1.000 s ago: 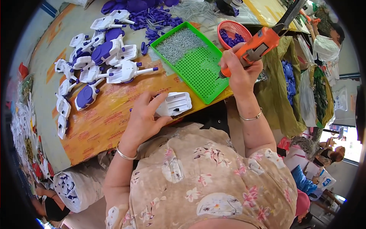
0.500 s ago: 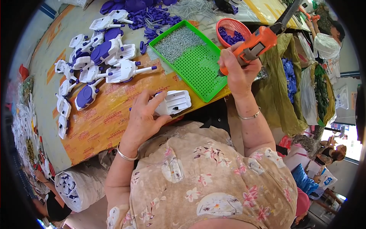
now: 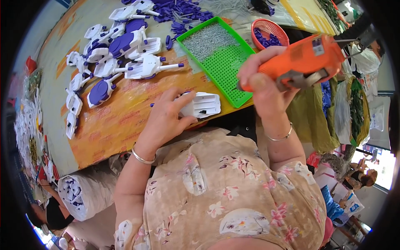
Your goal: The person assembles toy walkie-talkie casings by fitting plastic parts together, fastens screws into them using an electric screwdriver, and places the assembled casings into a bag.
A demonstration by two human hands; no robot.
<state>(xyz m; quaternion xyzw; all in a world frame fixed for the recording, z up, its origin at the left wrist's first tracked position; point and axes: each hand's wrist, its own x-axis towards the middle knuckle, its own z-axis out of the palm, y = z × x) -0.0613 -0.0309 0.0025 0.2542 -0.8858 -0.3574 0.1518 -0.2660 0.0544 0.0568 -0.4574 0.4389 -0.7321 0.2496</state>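
Note:
My left hand (image 3: 168, 114) grips a white plastic toy tank part (image 3: 206, 105) at the table's near edge, its ribbed hollow side facing up. My fingers and thumb close round its left end and hide that part. In my right hand (image 3: 266, 89) is an orange electric screwdriver (image 3: 304, 62), its body tilted, its tip end pointing left over the green tray. The green perforated tray (image 3: 239, 100) holds a heap of small screws (image 3: 210, 39) in its far half. To the left lie several white and purple toy tanks (image 3: 143, 66) in a loose group.
A red basket (image 3: 283, 35) with purple pieces stands right of the tray. Purple parts (image 3: 183, 12) are heaped at the back. A white sack (image 3: 96, 187) of parts is below the table at left. An olive bag (image 3: 306, 125) hangs at right. Other people sit nearby.
The orange screwdriver has turned and come closer to the camera, its rear end swinging right and down. My left hand still grips the white part. The whole view has shifted slightly.

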